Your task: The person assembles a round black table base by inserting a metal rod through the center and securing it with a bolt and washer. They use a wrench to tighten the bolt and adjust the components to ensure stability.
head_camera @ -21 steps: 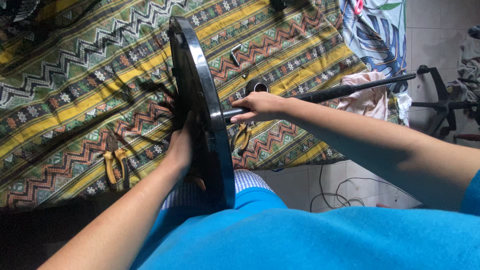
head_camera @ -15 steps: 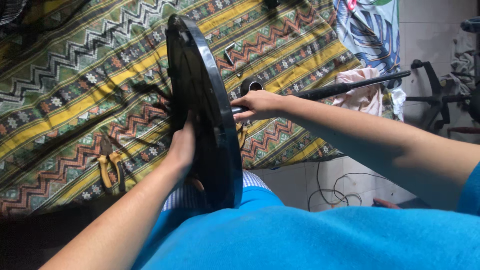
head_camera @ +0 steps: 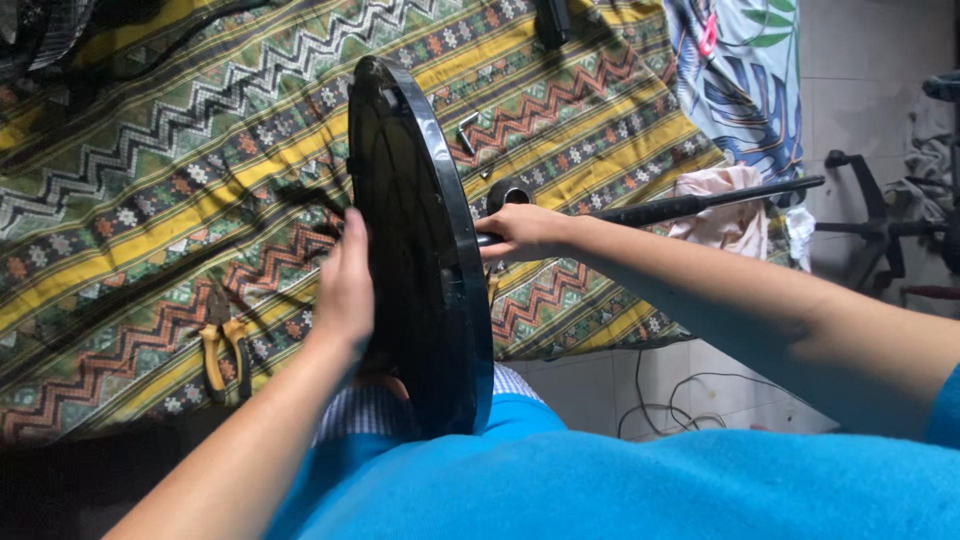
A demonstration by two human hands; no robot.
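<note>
Zigzag-patterned cloth (head_camera: 150,200) in yellow, green and red covers the floor under the work, with pale tiles (head_camera: 860,70) showing to the right. On the left hand (head_camera: 345,285) the fingers (head_camera: 352,235) lie flat and spread against the near face of a round black base plate (head_camera: 425,250), which stands on edge, upright between both arms, its lower rim resting in the person's lap. On the right hand (head_camera: 520,230) the fingers are curled shut around a black pole (head_camera: 690,205) just where it meets the plate's far side; the pole runs away to the right, out over the cloth's edge. A small dark ring-shaped part (head_camera: 508,192) lies on the cloth just beside that hand. Pliers with yellow handles (head_camera: 222,345) lie on the cloth near the left forearm. A small metal bracket (head_camera: 467,130) lies farther up the cloth. Beyond, a leaf-printed fabric (head_camera: 745,80) and a pinkish rag (head_camera: 725,215) sit at the cloth's right edge, and thin cables (head_camera: 660,410) trail over the tiles.
</note>
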